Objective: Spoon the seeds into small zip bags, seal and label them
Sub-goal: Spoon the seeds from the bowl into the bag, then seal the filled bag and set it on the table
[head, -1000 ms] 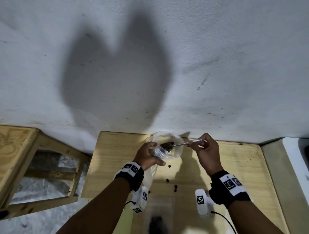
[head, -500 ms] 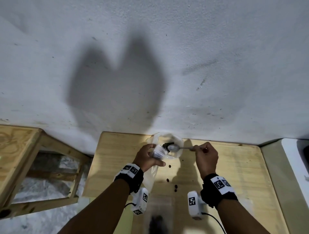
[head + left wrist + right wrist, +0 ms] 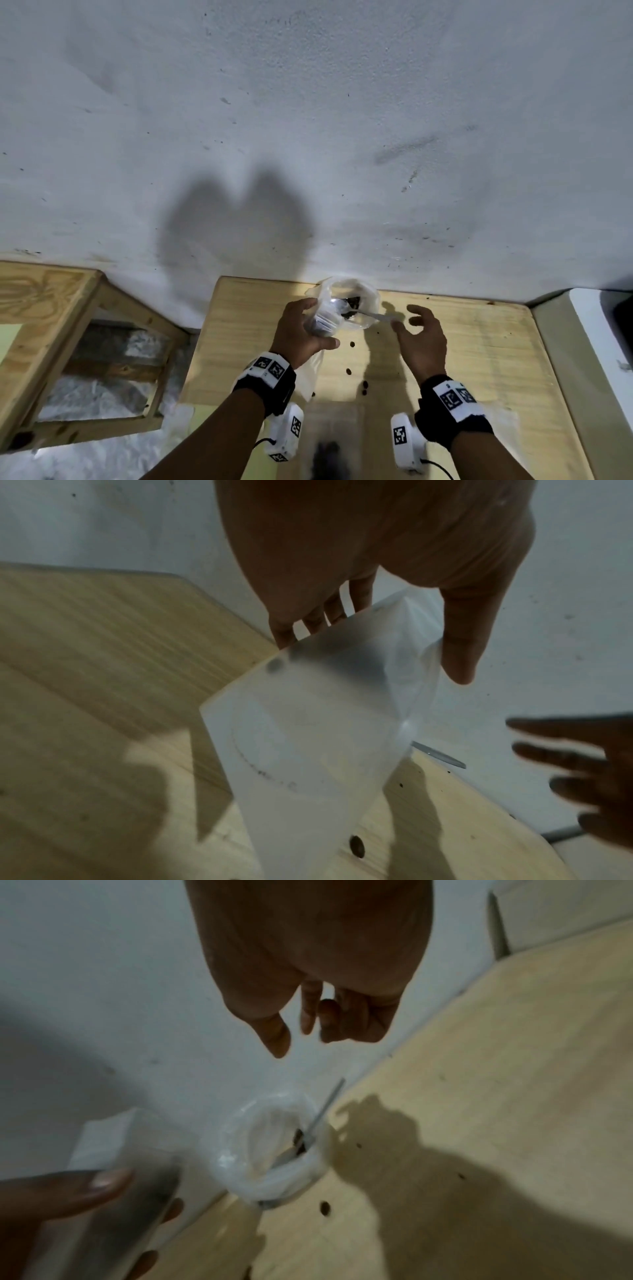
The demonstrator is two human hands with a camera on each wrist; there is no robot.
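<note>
A clear plastic bowl [image 3: 368, 301] with dark seeds [image 3: 352, 303] stands at the far edge of the wooden table [image 3: 479, 359]. A metal spoon [image 3: 371, 314] lies in it, handle pointing right over the rim. My left hand [image 3: 317, 325] grips a small clear zip bag [image 3: 323, 322] beside the bowl; thumb [image 3: 459, 647] and fingers [image 3: 308, 620] pinch its top, and the bag [image 3: 318, 723] hangs below. My right hand [image 3: 406, 318] hovers just right of the spoon handle [image 3: 329, 1104], loosely spread and holding nothing.
Loose seeds [image 3: 348, 371] lie scattered on the table in front of the bowl. A white wall rises directly behind the table. A wooden frame [image 3: 51, 308] stands to the left and a white-edged surface [image 3: 599, 342] to the right. A blurred dark thing [image 3: 329, 455] lies at the near edge.
My right hand tipped the spoon at the bag, laid it in the bowl, let go and drew back to the right. My left hand kept hold of the bag.
</note>
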